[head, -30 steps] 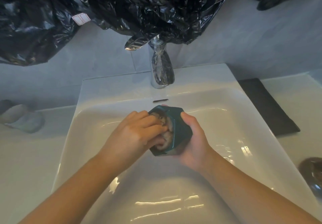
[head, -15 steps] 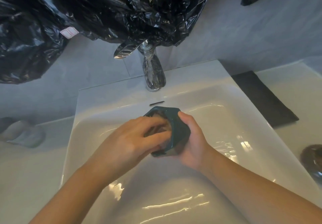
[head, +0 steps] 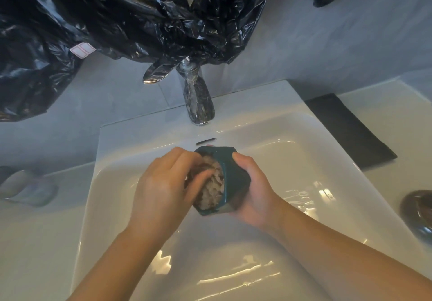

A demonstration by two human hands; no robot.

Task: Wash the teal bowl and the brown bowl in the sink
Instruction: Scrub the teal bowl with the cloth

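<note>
Over the white sink (head: 275, 104), the teal bowl (head: 236, 183) is tipped on its side with its mouth facing left. My right hand (head: 257, 193) grips it from the right, thumb over the top edge and fingers under its base. My left hand (head: 163, 188) reaches into the bowl's mouth, and its fingers and thumb rub the inside, which is coated in whitish foam. The brown bowl (head: 418, 209) sits on the counter at the far right, partly cut off by the frame edge.
A chrome faucet (head: 198, 104) stands at the back of the sink, just behind the bowl. Black plastic sheeting (head: 140, 20) hangs above it. A dark mat (head: 348, 130) lies on the right counter and a pale dish (head: 28, 188) on the left. Water wets the basin.
My left hand has shifted inside the bowl, with the thumb now lower across the foamy interior. The bowl stays in my right hand at about the same spot.
</note>
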